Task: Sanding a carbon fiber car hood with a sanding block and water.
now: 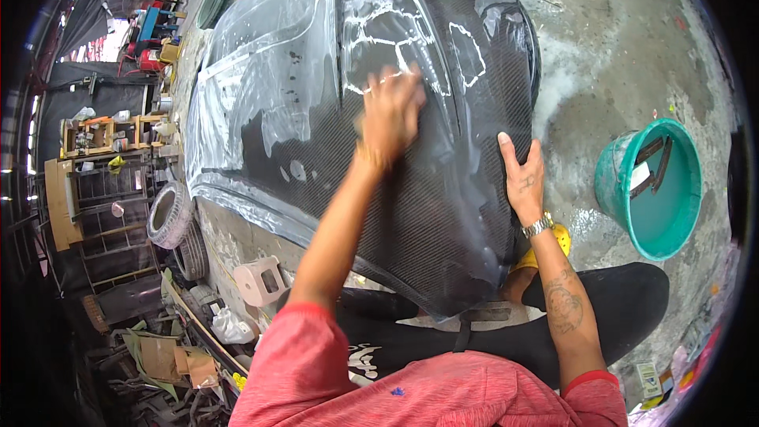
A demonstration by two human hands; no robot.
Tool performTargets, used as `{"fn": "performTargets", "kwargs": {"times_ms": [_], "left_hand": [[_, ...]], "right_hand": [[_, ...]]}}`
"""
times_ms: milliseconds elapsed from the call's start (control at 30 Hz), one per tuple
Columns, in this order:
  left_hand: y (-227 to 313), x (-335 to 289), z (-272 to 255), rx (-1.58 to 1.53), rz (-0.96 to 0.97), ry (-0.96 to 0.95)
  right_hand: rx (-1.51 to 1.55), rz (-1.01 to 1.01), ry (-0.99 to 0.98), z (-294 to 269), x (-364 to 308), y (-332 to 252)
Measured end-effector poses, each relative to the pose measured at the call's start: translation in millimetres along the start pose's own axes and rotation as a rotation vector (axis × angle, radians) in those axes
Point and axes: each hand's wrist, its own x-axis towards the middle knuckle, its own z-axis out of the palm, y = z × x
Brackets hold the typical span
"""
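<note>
A large black carbon-fibre car hood (316, 166) lies in front of me, with a wet, greyish film over parts of its woven surface. My left hand (390, 113) is pressed on it, just below a recessed vent (387, 20) ringed by white smears. Motion smears its fingers, and whatever may lie under the palm is hidden. At the hood's right edge, my right hand (524, 178) grips the rim, thumb on top and the other fingers mostly out of sight. A metal watch (538, 225) circles that wrist.
A teal bucket (690, 217) of cloudy water, with dark strips and a white piece inside, stands on the wet concrete floor at right. Tires (170, 215), a beige plastic stool (258, 281) and wooden shelving (103, 138) are at left. A yellow clog (562, 239) shows beside the hood.
</note>
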Motion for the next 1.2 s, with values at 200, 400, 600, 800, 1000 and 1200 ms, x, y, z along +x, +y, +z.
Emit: {"fn": "performTargets", "kwargs": {"times_ms": [200,400,600,800,1000,1200], "left_hand": [[-68,57,29,0.020,-0.208,0.106],[29,-105,-27,-0.167,-0.228,-0.097],[-71,41,3,0.043,-0.280,0.060],[7,-61,0,-0.094,-0.213,0.033],[-12,-43,-4,0.193,-0.146,-0.004],[-81,48,28,0.416,-0.396,0.106]], "right_hand": [[-0.037,-0.007,-0.060,16,17,5],[-0.061,-0.033,0.043,7,15,31],[0.002,-0.011,-0.049,19,21,9],[-0.002,0.020,-0.029,-2,29,27],[-0.041,0.049,-0.057,-1,18,23],[-0.004,-0.035,-0.035,23,21,28]]}}
